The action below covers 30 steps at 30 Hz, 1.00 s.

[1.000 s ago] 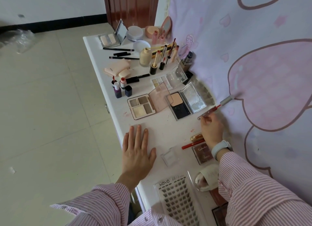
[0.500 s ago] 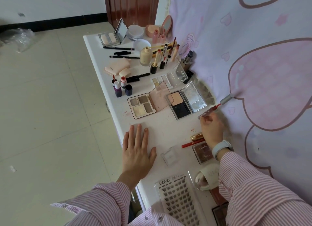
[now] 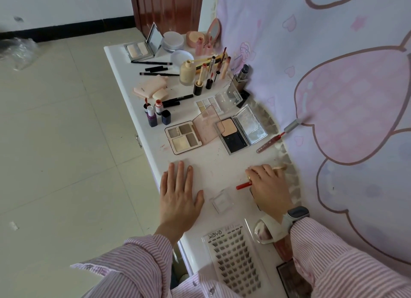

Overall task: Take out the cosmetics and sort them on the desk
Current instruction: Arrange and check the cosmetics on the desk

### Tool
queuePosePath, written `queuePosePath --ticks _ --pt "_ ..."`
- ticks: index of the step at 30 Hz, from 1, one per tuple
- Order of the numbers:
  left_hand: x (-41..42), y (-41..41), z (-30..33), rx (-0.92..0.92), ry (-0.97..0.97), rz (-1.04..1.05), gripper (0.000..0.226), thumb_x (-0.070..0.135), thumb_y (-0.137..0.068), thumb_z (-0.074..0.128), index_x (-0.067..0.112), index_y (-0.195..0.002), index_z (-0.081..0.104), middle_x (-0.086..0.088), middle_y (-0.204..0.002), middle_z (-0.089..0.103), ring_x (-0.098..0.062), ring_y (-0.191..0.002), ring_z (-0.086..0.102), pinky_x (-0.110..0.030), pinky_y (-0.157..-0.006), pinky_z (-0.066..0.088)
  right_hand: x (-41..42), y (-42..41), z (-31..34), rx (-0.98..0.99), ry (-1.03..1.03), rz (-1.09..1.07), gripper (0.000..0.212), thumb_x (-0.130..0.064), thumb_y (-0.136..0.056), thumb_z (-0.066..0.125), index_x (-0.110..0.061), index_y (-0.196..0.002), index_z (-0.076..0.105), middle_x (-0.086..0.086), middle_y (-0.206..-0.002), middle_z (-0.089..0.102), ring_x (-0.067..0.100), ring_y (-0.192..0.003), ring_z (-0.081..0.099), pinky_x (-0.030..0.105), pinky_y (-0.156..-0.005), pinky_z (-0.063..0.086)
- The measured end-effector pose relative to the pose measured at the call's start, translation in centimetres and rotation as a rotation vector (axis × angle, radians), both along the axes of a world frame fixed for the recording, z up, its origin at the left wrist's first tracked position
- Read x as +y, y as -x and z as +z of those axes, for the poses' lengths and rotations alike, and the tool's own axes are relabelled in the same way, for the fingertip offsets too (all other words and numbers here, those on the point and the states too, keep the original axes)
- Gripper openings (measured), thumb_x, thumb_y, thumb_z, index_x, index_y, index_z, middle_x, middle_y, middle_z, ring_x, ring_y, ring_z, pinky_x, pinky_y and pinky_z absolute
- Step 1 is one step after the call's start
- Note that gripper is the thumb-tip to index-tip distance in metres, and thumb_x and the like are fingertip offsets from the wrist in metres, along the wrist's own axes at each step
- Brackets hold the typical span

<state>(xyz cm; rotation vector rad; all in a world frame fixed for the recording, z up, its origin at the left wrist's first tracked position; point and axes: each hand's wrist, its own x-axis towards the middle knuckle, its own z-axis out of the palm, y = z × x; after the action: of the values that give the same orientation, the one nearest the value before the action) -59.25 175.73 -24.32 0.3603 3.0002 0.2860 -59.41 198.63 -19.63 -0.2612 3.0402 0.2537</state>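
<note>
Under the right hand [image 3: 270, 187], the fingers [image 3: 255, 171] curl on a gold tube [image 3: 280, 168] that points at the wall. A red lip pencil [image 3: 243, 185] lies just beside them, pointing left. The left hand [image 3: 179, 194] lies flat and loose on the tabletop [image 3: 222, 164], farther off. A small clear case [image 3: 221, 200] sits between the hands.

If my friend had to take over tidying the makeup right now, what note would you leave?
Left hand: flat on the desk, holding nothing.
Right hand: curled over a gold-coloured stick, beside the red pencil.
Done: the lip gloss tube leans by the wall; palettes, bottles and pencils are laid out farther along.
Left: place the gold stick, red pencil, small clear case and lash tray.
</note>
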Motion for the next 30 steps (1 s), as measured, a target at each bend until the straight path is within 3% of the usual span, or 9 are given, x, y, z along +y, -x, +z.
queuePosePath --ticks 6,9,11,15,17,20,24,27,30 --pt "0.0 0.1 0.2 -0.049 -0.006 0.000 0.066 0.047 -0.088 0.027 0.006 -0.137 0.040 -0.017 -0.146 0.035 -0.037 -0.137 0.026 -0.051 -0.111 0.020 0.4 1.6 0.9 -0.166 -0.144 0.153 0.047 -0.006 -0.078 0.017 -0.013 -0.113 0.047 0.003 -0.117 0.049 0.023 -0.109 0.041 0.035 -0.087 0.034" --pt "0.0 0.2 0.3 -0.057 -0.018 -0.006 0.066 0.047 -0.087 0.028 0.006 -0.136 0.043 -0.018 -0.144 0.037 -0.037 -0.136 0.028 -0.051 -0.110 0.021 -0.4 1.4 3.0 -0.012 -0.091 0.197 0.033 0.001 -0.075 0.036 -0.010 -0.096 0.059 0.004 -0.096 0.061 0.024 -0.088 0.055 0.036 -0.072 0.045" --pt "0.0 0.2 0.7 -0.082 -0.037 -0.007 0.066 0.047 -0.087 0.027 0.005 -0.136 0.043 -0.018 -0.144 0.037 -0.037 -0.136 0.028 -0.051 -0.110 0.020 -1.0 1.2 3.9 0.182 0.116 0.221 0.020 0.003 -0.071 0.060 -0.009 -0.086 0.064 0.003 -0.085 0.063 0.023 -0.076 0.058 0.034 -0.063 0.048" --pt "-0.1 0.5 1.2 -0.095 -0.206 0.043 0.056 0.044 -0.095 0.034 0.014 -0.143 0.033 -0.009 -0.154 0.020 -0.029 -0.143 0.003 -0.037 -0.116 -0.006 -3.4 0.4 5.5 0.257 0.819 -0.098 0.011 -0.011 -0.084 0.058 -0.008 -0.095 0.058 -0.002 -0.092 0.055 0.004 -0.078 0.054 0.011 -0.071 0.045" --pt "-0.2 0.5 2.2 -0.130 -0.545 0.090 0.042 0.038 -0.096 0.040 0.018 -0.133 0.047 -0.003 -0.141 0.044 -0.023 -0.138 0.027 -0.029 -0.114 0.012 -4.8 0.1 6.1 0.159 1.246 -0.405 0.013 -0.017 -0.086 0.057 -0.009 -0.096 0.057 -0.002 -0.085 0.058 0.002 -0.070 0.056 0.012 -0.064 0.049" --pt "0.2 -0.3 5.5 -0.210 -0.885 0.037 0.047 0.052 -0.090 0.039 0.025 -0.126 0.051 0.013 -0.111 0.056 0.001 -0.097 0.053 -0.013 -0.082 0.041 -6.1 -0.7 6.1 -0.064 1.556 -0.669 0.011 -0.020 -0.087 0.057 -0.010 -0.091 0.058 -0.002 -0.059 0.057 0.010 -0.051 0.050 0.026 -0.052 0.050" --pt "1.1 -1.6 6.8 0.069 -0.741 -0.173 0.027 0.026 -0.087 0.057 0.009 -0.107 0.063 0.000 -0.082 0.063 -0.014 -0.062 0.059 -0.025 -0.052 0.050 -7.2 -1.7 5.8 -0.273 1.550 -0.689 0.007 -0.018 -0.089 0.054 -0.018 -0.082 0.054 -0.006 -0.049 0.050 0.005 -0.040 0.041 0.015 -0.038 0.033" --pt "1.4 -2.1 7.0 0.109 -0.664 -0.217 0.030 0.033 -0.090 0.049 0.009 -0.099 0.066 0.001 -0.070 0.065 -0.016 -0.046 0.055 -0.023 -0.040 0.045 -7.3 -2.0 5.9 -0.250 1.282 -0.594 0.016 -0.027 -0.089 0.053 -0.022 -0.073 0.053 -0.013 -0.046 0.050 0.000 -0.042 0.043 0.011 -0.043 0.034" --pt "1.4 -2.3 7.3 0.042 -0.706 -0.202 0.039 0.046 -0.090 0.045 0.015 -0.096 0.066 0.006 -0.054 0.058 -0.012 -0.041 0.048 -0.019 -0.042 0.036 -7.5 -2.4 6.3 -0.217 1.126 -0.506 0.025 -0.026 -0.091 0.050 -0.022 -0.067 0.049 -0.010 -0.051 0.051 -0.003 -0.047 0.047 0.013 -0.051 0.037"
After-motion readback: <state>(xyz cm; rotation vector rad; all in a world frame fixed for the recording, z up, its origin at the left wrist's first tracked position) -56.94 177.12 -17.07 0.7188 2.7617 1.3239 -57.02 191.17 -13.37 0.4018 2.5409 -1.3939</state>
